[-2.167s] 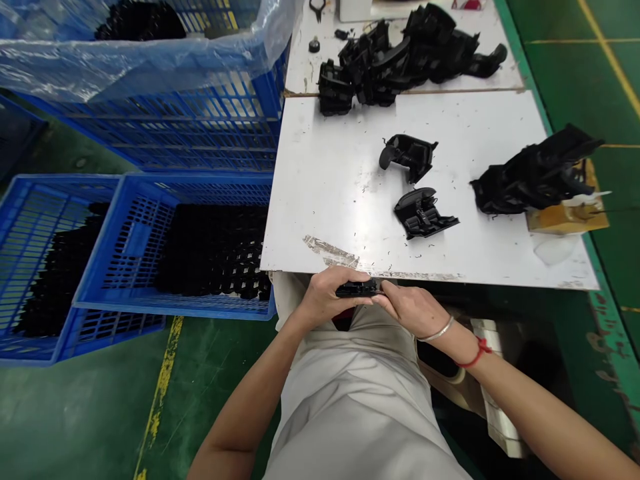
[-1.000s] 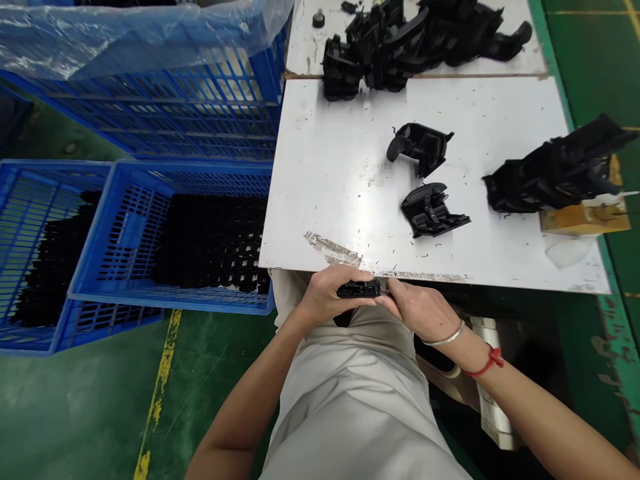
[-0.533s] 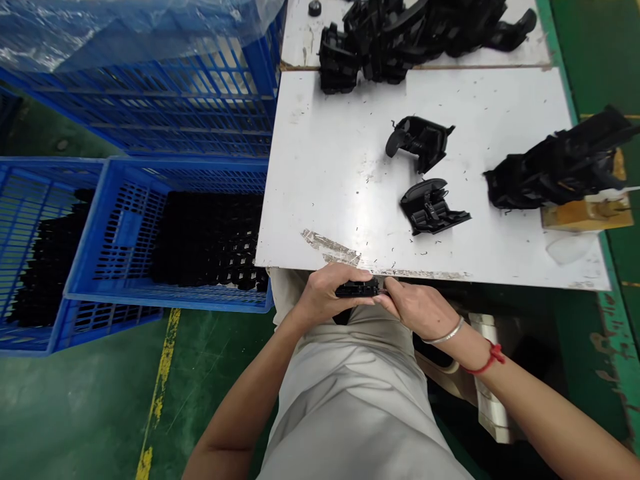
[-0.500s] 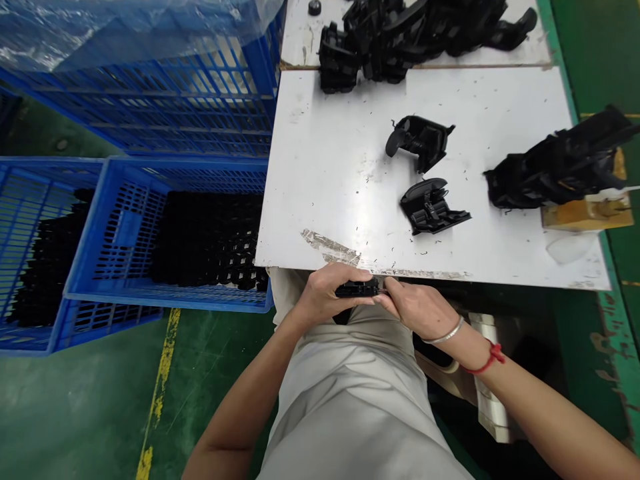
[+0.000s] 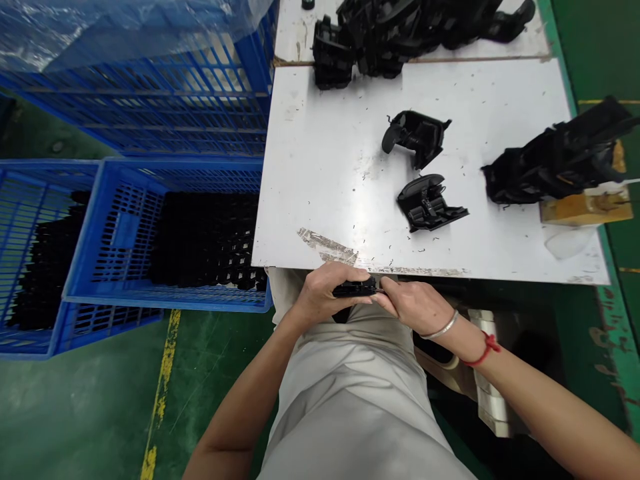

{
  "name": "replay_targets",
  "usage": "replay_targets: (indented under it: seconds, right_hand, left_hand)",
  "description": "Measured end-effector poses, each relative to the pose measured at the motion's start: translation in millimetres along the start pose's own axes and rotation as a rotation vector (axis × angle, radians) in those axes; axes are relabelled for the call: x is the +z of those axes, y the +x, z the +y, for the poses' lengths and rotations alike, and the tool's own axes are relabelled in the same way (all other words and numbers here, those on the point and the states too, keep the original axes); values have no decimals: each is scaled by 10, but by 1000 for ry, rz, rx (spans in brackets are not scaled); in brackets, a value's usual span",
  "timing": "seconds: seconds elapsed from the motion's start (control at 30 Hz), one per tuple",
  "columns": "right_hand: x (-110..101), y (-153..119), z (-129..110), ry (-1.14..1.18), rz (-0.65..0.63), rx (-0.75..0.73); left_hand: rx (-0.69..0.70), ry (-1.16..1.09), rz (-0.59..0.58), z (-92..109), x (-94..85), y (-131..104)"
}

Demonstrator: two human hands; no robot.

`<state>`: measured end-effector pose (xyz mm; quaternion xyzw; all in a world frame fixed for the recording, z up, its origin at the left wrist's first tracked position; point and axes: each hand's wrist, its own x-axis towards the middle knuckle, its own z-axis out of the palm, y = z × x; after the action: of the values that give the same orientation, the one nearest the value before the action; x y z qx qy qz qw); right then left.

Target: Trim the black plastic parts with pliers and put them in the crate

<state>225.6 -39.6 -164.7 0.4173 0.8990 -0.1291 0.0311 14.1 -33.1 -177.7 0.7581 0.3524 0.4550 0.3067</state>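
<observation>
My left hand grips a small black part between thumb and fingers, just below the table's front edge. At the part's right end is my right hand, its fingers pinched around something thin, too small to make out. Two curved black pieces lie on the white table: an upper one and a lower one. Black scraps are scattered around them.
Stacked black parts lie at the table's right, near a yellow block. More black parts are piled at the back. Blue crates with black pieces stand at the left, below a larger blue crate.
The view has shifted slightly. Both hands keep their hold in nearly the same place, and the pieces on the table have not moved.
</observation>
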Motion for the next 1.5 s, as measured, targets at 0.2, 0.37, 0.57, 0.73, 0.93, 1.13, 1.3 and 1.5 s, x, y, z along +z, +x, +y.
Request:
replay_targets:
  seconds: [0.2,0.37,0.57,0.73,0.93,1.13,1.3,1.5]
  right_hand:
    - [29,13,12,26,-24,-8]
    - [45,32,8,68,-61,-22]
    - [100,31,35,65,-38,-19]
    - [72,1,77,242,-5,-54]
    - [-42,-80,109,449,61,-47]
    - [-19,-188,73,182,163,-96]
    - [28,-194,15,14,230,-114]
    - [18,-179,70,-8,172,-146]
  left_hand:
    - [-18,-16,-3,-1,-7,-7]
    - [-38,-20,-7,-8,-10,-5]
    - [-29,18,-20,3,-8,4]
    - [4,19,-25,14,-4,1]
    - [19,28,-20,2,3,-12]
    - [27,17,-22,-16,4,-21]
    - [22,28,-21,-16,11,-26]
    - [17,17,-23,-8,11,-29]
